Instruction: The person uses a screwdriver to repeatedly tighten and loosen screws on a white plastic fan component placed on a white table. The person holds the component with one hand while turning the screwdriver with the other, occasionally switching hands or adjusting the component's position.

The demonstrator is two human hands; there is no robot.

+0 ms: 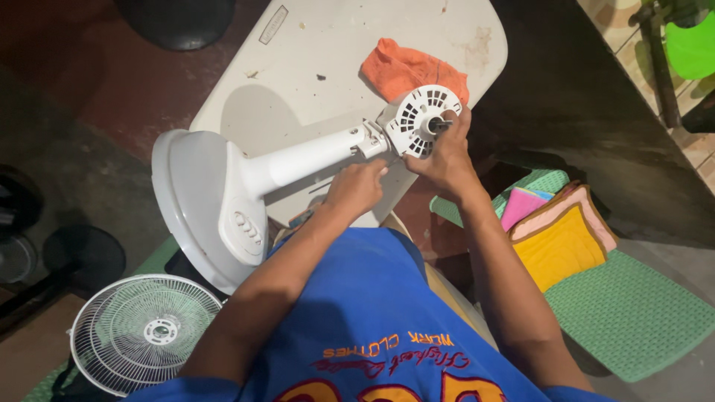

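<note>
Head view: left hand (356, 186) is gripping fan stand (298, 160), right hand (445, 152) is clenching around motor housing (418, 119); mid-disassembly on table (313, 45), next likely needing steady twisting.

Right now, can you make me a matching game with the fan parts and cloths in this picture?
Things:
1. orange cloth
2. fan grille
3. fan motor head
4. yellow cloth

Places:
A. on the floor, lower left
B. held by the right hand
C. on the white table, behind the fan
D. on the green mat, right side

Pairs: 1-C, 2-A, 3-B, 4-D
</note>
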